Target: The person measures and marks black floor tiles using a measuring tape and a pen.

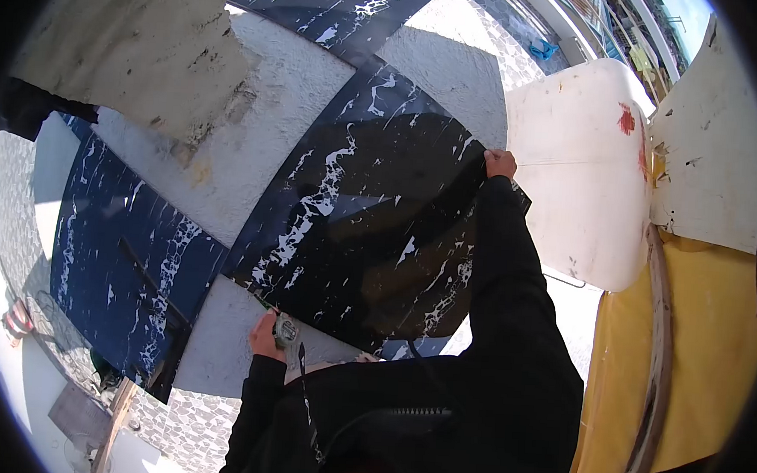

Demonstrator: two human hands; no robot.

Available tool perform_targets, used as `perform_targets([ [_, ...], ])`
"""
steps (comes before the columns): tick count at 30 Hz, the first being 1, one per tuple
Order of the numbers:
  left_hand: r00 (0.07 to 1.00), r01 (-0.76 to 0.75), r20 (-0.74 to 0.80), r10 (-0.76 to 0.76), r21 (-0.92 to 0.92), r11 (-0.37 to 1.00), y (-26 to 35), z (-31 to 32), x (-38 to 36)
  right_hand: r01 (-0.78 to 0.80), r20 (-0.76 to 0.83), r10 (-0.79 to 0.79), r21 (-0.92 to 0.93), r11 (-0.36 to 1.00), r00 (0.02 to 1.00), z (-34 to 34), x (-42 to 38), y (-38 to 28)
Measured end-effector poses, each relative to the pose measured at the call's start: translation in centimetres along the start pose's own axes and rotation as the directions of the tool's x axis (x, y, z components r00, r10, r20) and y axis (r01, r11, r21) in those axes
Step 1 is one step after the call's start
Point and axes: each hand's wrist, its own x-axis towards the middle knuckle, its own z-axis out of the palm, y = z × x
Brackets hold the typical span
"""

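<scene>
A large glossy black tile [372, 202] with white veins lies in front of me, and a shadow falls over much of it. My left hand [265, 337] is closed around a tape measure [285, 329] at the near-left edge of this tile. A short bit of greenish blade shows at the case; how far it runs is hard to see. At the tile's right corner, my right hand [500, 164] has its fingers closed on the edge. Whether it also pinches anything small there is hidden.
Another dark veined tile [129, 249] lies at left, and one more [331, 3] at the top. Pale rough slabs [275, 77] lie between them. A white plastic container [578, 178] stands at right, beside yellow sheeting [689, 356] and a wooden pole [657, 337].
</scene>
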Motion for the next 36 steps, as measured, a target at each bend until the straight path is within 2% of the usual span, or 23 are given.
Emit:
perform_targets([
  [5, 0.999, -0.047, 0.007, 0.047, 0.012, 0.999, -0.3, -0.2, 0.1, 0.012, 0.055, -0.012, -0.012, 1.000, 0.998, 0.2, 1.5, 0.9],
  [7, 1.000, -0.007, 0.002, 0.007, 0.050, 0.999, 0.6, 0.1, 0.0, 0.095, 0.204, -0.048, -0.229, 0.969, 0.978, -0.2, 1.9, -0.6],
  [9, 0.999, -0.040, 0.037, 0.034, 0.183, 0.982, 0.8, -1.1, 0.7, 0.285, -0.017, -0.299, -0.261, 0.922, 0.954, -0.9, -0.7, -5.7],
  [10, 0.990, -0.136, 0.029, 0.135, 0.376, 0.917, 0.8, -2.1, 1.2, 0.413, -0.012, -0.419, -0.147, 0.899, 0.908, -0.4, -2.6, -8.9],
  [11, 0.966, -0.238, 0.016, 0.258, 0.439, 0.866, 1.2, -2.0, 0.8, 0.530, -0.052, -0.530, -0.021, 0.848, 0.846, -0.1, -3.7, -13.2],
  [12, 0.945, -0.310, 0.053, 0.324, 0.466, 0.828, 2.3, -1.7, -0.2, 0.463, 0.107, -0.501, 0.257, 0.848, 0.859, -0.4, -7.5, -17.9],
  [13, 0.943, -0.301, 0.012, 0.332, 0.455, 0.838, 3.3, -1.2, -1.5, 0.344, 0.264, -0.526, 0.513, 0.787, 0.809, -1.0, -12.6, -22.2],
  [14, 0.924, -0.347, 0.062, 0.376, 0.547, 0.762, 4.5, -0.3, -2.6, 0.183, 0.502, -0.573, 0.628, 0.757, 0.648, -1.3, -17.9, -25.3],
  [15, 0.905, -0.389, 0.125, 0.406, 0.629, 0.673, 5.6, 0.4, -3.5, -0.050, 0.667, -0.629, 0.701, 0.712, 0.398, -2.2, -23.4, -28.2],
  [16, 0.910, -0.375, 0.107, 0.400, 0.625, 0.685, 6.6, 0.9, -4.4, -0.208, 0.707, -0.673, 0.707, 0.676, 0.216, -2.5, -28.5, -30.0],
  [18, 0.842, -0.435, 0.178, 0.509, 0.784, 0.444, 8.3, 1.4, -5.7, -0.384, 0.741, -0.662, 0.648, 0.658, 0.117, -2.3, -35.2, -32.5],
  [19, 0.846, -0.419, 0.149, 0.512, 0.780, 0.465, 9.4, 1.0, -6.2, -0.455, 0.744, -0.663, 0.620, 0.639, 0.081, -1.8, -36.9, -33.1],
  [21, 0.862, -0.321, 0.106, 0.496, 0.871, 0.372, 10.7, -0.7, -7.2, -0.467, 0.746, -0.665, 0.602, 0.647, 0.040, -0.6, -38.1, -34.0],
  [22, 0.838, -0.315, 0.134, 0.529, 0.910, 0.269, 10.9, -2.3, -7.1, -0.486, 0.752, -0.658, 0.583, 0.651, 0.021, 0.1, -38.5, -34.6],
  [23, 0.846, -0.303, 0.120, 0.519, 0.910, 0.284, 11.1, -3.8, -7.0, -0.457, 0.731, -0.681, 0.596, 0.660, -0.031, 0.7, -38.6, -35.3],
  [26, 0.854, -0.269, 0.182, 0.487, 0.956, 0.114, 13.4, -4.8, -7.7, -0.353, 0.713, -0.693, 0.624, 0.697, -0.108, 0.4, -39.3, -37.6],
  [28, 0.846, -0.268, 0.172, 0.504, 0.955, 0.125, 14.6, -4.7, -7.3, -0.133, 0.628, -0.730, 0.726, 0.675, -0.270, 1.1, -39.0, -39.1],
  [29, 0.840, -0.260, 0.163, 0.517, 0.958, 0.120, 15.3, -4.8, -7.3, -0.124, 0.632, -0.724, 0.723, 0.679, -0.277, 1.5, -38.7, -39.9],
  [31, 0.876, -0.171, 0.077, 0.476, 0.973, 0.156, 16.1, -6.5, -6.6, -0.084, 0.683, -0.698, 0.699, 0.710, -0.216, 2.2, -37.2, -41.3],
  [33, 0.873, -0.162, 0.061, 0.484, 0.972, 0.169, 16.8, -11.3, -5.2, -0.109, 0.717, -0.697, 0.691, 0.715, -0.031, 5.0, -34.4, -41.9],
  [34, 0.819, -0.178, 0.101, 0.565, 0.981, 0.082, 17.0, -14.2, -4.6, -0.105, 0.722, -0.692, 0.686, 0.720, -0.025, 6.5, -33.1, -42.4],
  [35, 0.836, -0.125, 0.074, 0.544, 0.990, 0.058, 17.5, -16.8, -4.0, 0.062, 0.709, -0.706, 0.704, 0.707, 0.005, 7.9, -31.8, -42.6],
  [36, 0.800, -0.168, 0.131, 0.586, 0.986, 0.009, 17.4, -19.6, -3.0, 0.229, 0.693, -0.720, 0.697, 0.680, 0.031, 8.7, -30.9, -42.6],
])
